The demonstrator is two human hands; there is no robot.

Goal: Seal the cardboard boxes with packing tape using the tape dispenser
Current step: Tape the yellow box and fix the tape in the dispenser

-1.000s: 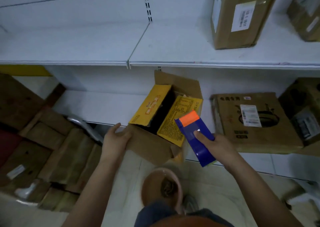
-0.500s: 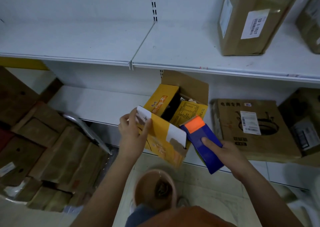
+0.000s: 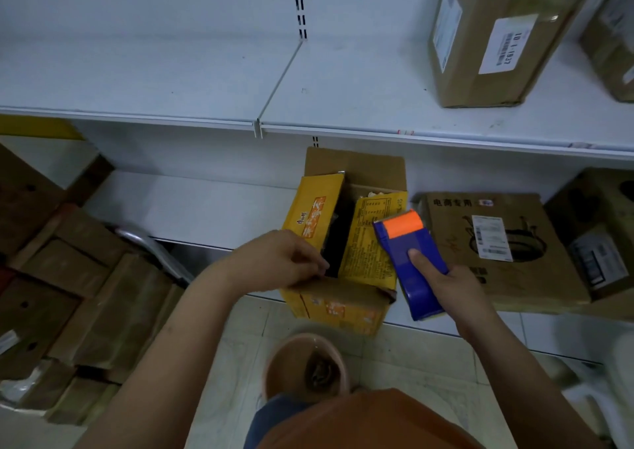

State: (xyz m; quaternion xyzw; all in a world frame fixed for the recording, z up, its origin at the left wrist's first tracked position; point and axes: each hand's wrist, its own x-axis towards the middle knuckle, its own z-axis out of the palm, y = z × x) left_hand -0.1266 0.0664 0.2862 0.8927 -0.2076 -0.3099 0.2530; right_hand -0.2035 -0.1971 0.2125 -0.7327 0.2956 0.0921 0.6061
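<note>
two hands work at one yellow cardboard box (image 3: 338, 306) that sits on the front edge of the lower white shelf (image 3: 192, 205), its top flaps not yet closed. the back brown flap stands upright, the left yellow flap and the right yellow flap lie partly folded inward, and a dark gap runs between them; what is inside the box is too dark to make out, apart from a pale scrap showing at the far end.

the left hand (image 3: 279, 263) rests over the near left corner of the box, its fingers curled around the edge of the left flap beside the gap. the right hand (image 3: 449, 284) grips a blue tape dispenser (image 3: 410, 265) with an orange roller at its far end, thumb pressed flat on its top face and the other fingers wrapped underneath, hidden. the dispenser is held just beside the box's right flap, overlapping its edge from this view; whether it touches cannot be told.

right of it a flat brown carton (image 3: 494, 246) with a printed label lies on the same shelf. a taped brown box (image 3: 497, 36) stands on the upper shelf (image 3: 343, 88), partly cut off at the top. stacked brown cartons (image 3: 68, 294) fill the left side. a pinkish bucket (image 3: 305, 366) stands on the tiled floor below the box, its contents murky.
</note>
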